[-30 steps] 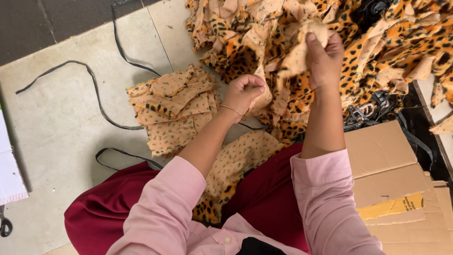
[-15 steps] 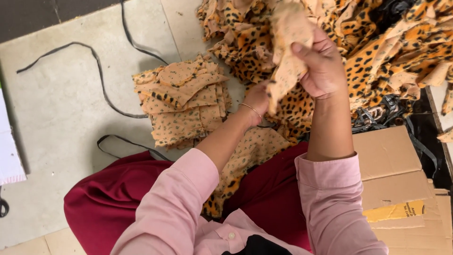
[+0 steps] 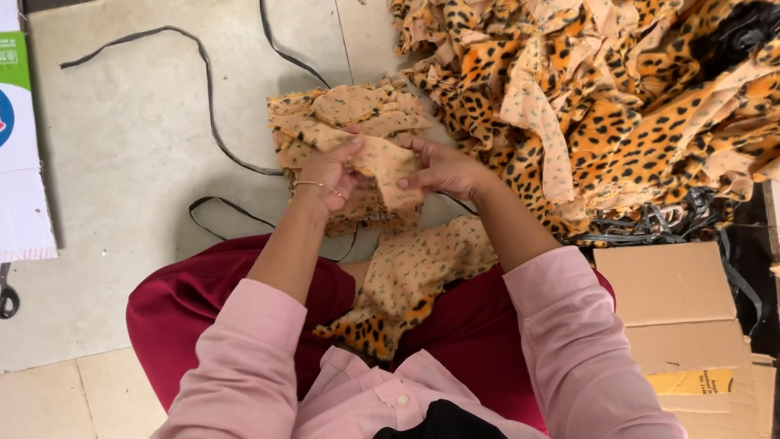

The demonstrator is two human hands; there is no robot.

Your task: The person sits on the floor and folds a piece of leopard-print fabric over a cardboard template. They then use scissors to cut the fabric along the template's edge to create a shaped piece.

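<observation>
Cardboard box [image 3: 674, 305] at right; black straps [image 3: 207, 106] on floor; scissors [image 3: 8, 297] at left edge.

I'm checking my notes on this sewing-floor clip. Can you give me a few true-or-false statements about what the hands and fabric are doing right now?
1. Both hands hold one fabric piece. True.
2. The left hand wears a bangle. True.
3. The stack lies on a table. False: it lies on the floor.
4. The right hand holds scissors. False: it grips the fabric piece.
5. A cardboard box sits at the person's right. True.
</observation>
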